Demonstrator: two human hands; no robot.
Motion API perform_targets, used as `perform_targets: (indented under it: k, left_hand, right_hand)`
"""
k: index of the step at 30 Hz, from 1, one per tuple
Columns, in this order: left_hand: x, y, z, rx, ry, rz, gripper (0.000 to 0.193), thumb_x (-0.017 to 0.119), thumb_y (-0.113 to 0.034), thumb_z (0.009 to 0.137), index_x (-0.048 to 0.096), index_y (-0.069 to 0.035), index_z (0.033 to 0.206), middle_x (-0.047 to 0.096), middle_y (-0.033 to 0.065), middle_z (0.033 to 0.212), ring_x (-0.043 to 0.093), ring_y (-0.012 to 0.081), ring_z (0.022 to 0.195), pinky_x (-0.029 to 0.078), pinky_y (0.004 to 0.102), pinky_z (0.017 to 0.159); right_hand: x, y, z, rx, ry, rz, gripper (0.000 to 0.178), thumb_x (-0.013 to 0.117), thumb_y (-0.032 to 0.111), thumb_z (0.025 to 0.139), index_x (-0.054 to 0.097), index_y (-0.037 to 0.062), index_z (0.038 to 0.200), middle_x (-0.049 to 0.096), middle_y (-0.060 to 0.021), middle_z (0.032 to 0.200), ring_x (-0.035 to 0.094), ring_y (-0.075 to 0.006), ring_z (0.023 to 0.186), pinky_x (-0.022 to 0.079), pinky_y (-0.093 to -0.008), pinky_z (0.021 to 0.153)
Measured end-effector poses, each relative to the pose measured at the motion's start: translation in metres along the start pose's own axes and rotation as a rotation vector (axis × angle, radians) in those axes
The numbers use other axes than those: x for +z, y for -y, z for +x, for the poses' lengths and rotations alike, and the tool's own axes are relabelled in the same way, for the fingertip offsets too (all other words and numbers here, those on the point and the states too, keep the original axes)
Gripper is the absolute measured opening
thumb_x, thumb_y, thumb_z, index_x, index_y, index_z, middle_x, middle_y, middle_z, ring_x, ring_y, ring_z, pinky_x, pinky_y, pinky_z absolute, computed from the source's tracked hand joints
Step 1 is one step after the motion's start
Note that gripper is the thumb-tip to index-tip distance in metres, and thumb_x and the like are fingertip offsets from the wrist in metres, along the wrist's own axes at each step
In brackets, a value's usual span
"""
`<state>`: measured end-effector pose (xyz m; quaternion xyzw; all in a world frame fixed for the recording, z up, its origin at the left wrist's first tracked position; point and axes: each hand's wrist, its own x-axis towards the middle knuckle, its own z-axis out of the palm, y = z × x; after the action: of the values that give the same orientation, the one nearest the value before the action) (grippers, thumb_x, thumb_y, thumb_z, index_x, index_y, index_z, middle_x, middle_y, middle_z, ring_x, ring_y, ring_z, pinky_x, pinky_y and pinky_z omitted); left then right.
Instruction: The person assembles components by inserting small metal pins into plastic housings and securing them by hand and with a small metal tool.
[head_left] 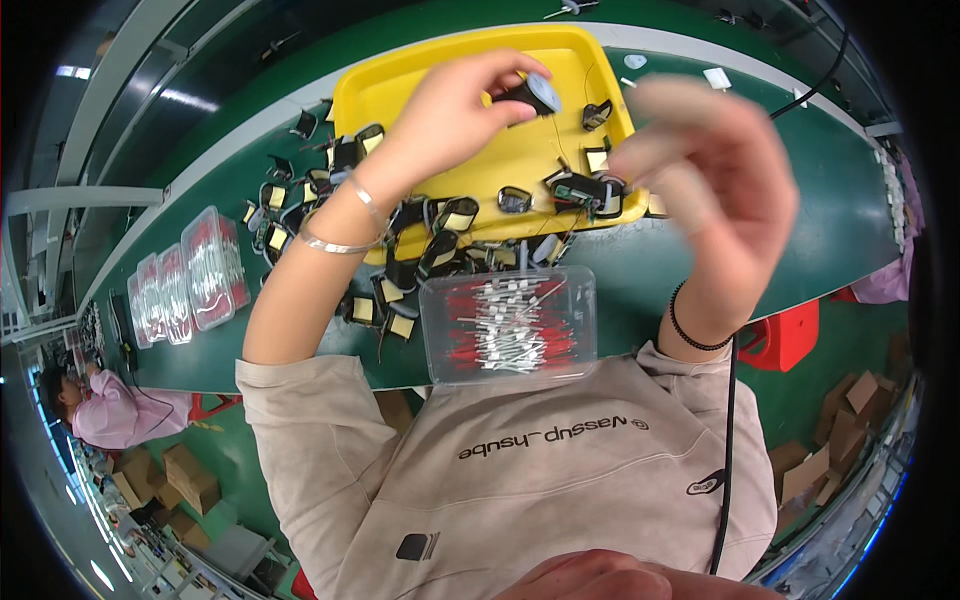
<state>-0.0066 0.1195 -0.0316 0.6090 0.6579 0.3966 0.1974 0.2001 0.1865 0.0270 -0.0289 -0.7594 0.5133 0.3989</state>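
Over the yellow tray [470, 55], my left hand [455, 105] pinches a small black casing with a round grey-blue face [542, 94] between thumb and fingers. My right hand [725, 165] is raised by the tray's right rim, smeared by motion, its fingers curled; whether they hold anything does not show. Nearest to it in the tray lies a black housing with a green circuit board [585, 192]. A small oval dark part [514, 200] and a black clip-like piece [597, 115] rest in the tray too.
Several black casings with pale yellow pads [395, 290] crowd the tray's left and near sides. Close to my body stands a clear box of red-and-white leads [510, 325]; more such boxes [210, 270] stand left. A red stool [790, 335] is at right. Far left, a person in pink [125, 410] sits.
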Motion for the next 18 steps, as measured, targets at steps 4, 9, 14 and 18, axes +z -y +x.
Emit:
perform_targets:
  k: [4,9,14,18]
  left_hand:
    - [-0.014,0.003,-0.038,-0.037,-0.235,-0.432,0.031,0.066,-0.005,0.079,0.058,-0.005,0.109,0.062,0.0015,0.099,0.056,0.0102,0.089,0.048,0.024,0.076]
    - [-0.017,-0.011,-0.065,-0.047,-0.314,-0.571,0.03,0.065,-0.006,0.082,0.056,0.0,0.11,0.06,0.0048,0.104,0.056,0.0113,0.095,0.048,0.0254,0.083]
    - [-0.01,-0.017,-0.077,0.046,-0.308,-0.672,0.033,0.066,-0.005,0.082,0.054,-0.001,0.113,0.06,0.0052,0.106,0.056,0.0121,0.098,0.048,0.0266,0.084]
    - [-0.011,-0.024,-0.083,0.051,-0.311,-0.697,0.031,0.064,-0.003,0.082,0.054,0.0,0.111,0.061,0.0067,0.106,0.057,0.0131,0.097,0.047,0.0274,0.084]
  right_hand:
    - [0.029,-0.037,-0.027,-0.022,0.701,-0.22,0.022,0.065,0.005,0.072,0.066,0.005,0.094,0.065,-0.0058,0.08,0.061,-0.0195,0.069,0.049,-0.0296,0.06]
    - [0.042,-0.05,-0.084,-0.13,0.883,-0.531,0.025,0.06,0.011,0.068,0.062,0.0087,0.093,0.06,-0.002,0.074,0.061,-0.0189,0.071,0.05,-0.0311,0.056]
    - [0.05,-0.054,-0.095,-0.261,0.958,-0.821,0.027,0.057,0.014,0.069,0.058,0.0098,0.096,0.058,0.0003,0.071,0.059,-0.016,0.071,0.05,-0.0269,0.052]
    - [0.052,-0.056,-0.097,-0.265,0.961,-0.829,0.031,0.057,0.014,0.069,0.057,0.0101,0.1,0.058,-0.0005,0.07,0.059,-0.016,0.07,0.05,-0.028,0.052]
